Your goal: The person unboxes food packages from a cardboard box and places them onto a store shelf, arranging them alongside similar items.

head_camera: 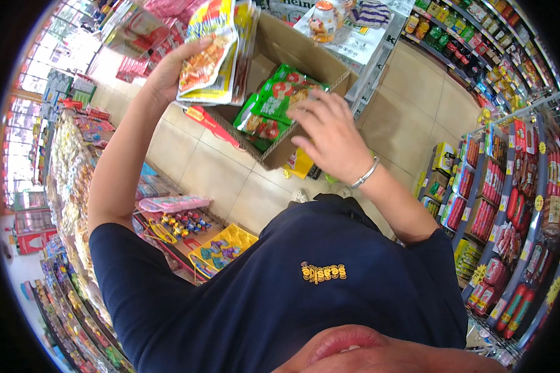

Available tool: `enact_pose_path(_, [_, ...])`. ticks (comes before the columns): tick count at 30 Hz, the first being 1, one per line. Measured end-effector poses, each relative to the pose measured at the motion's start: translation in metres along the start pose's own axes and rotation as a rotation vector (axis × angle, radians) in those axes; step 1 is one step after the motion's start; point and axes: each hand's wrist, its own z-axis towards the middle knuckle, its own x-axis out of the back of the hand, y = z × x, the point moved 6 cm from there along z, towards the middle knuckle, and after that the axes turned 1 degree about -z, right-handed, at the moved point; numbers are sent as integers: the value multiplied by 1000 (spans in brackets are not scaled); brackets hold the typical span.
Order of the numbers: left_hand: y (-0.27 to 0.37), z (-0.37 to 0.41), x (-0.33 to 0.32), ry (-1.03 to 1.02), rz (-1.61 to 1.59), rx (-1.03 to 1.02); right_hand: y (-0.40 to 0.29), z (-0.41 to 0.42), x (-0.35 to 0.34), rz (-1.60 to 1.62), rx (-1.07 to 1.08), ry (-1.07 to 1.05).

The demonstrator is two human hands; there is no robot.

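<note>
My left hand (170, 70) grips a stack of yellow-and-white snack packets (214, 60), standing on edge at the left side of an open cardboard box (303, 42). The front packet pictures food and bears printing. Inside the box lie several green plastic food packets (280, 95). My right hand (329, 128) reaches over the box's near right wall with its fingers spread. Its fingertips are at the green packets; whether they touch is unclear. A silver bracelet (366, 172) circles that wrist.
Stacked beverage cartons (368, 51) stand behind the box, with an orange-and-white container (323, 23) on top. Sausage shelves (504, 224) rise at right, drink shelves (452, 42) at far right. A low candy display (224, 249) and hanging bagged snacks (72, 158) are at left. Tiled floor (219, 172) shows below.
</note>
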Motion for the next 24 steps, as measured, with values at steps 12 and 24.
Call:
enact_pose_path(12, [-42,59,19,209,181,505,22,-2,-6,-18,69,-65])
enact_pose_path(24, [-81,167,72,184,696,457,29,-11,-15,80,117,-134])
